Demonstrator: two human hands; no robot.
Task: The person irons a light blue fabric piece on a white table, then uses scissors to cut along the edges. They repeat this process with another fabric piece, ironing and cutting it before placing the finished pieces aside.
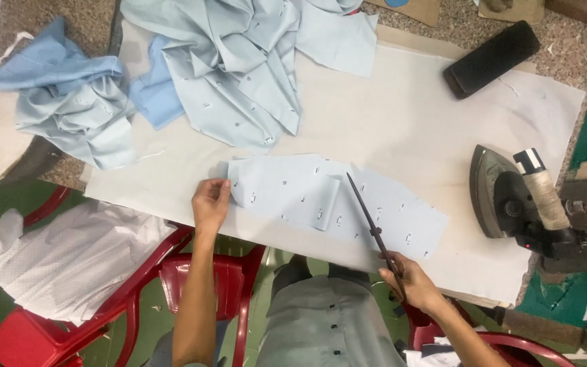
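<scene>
Two hands: left hand [210, 201] pinching cloth strip [334, 204] edge, right hand [409, 278] gripping closed scissors [374, 228].

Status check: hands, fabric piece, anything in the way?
Left hand pinching the left end of pale blue fabric piece. Right hand gripping scissors, blades shut, tip over the piece. Iron parked right, apart from the fabric.

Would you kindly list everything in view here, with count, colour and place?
fabric strip: one, pale blue, table centre
scissors: one, dark, over the strip
table cover: one, off-white
shirt pieces: a heap, pale blue, top centre
crumpled cloth: one heap, blue, top left
iron: one, dark, right
black pad: one, top right
chairs: red, below
white cloth: one, on a chair
left hand: pinches strip's end
right hand: holds scissors
</scene>
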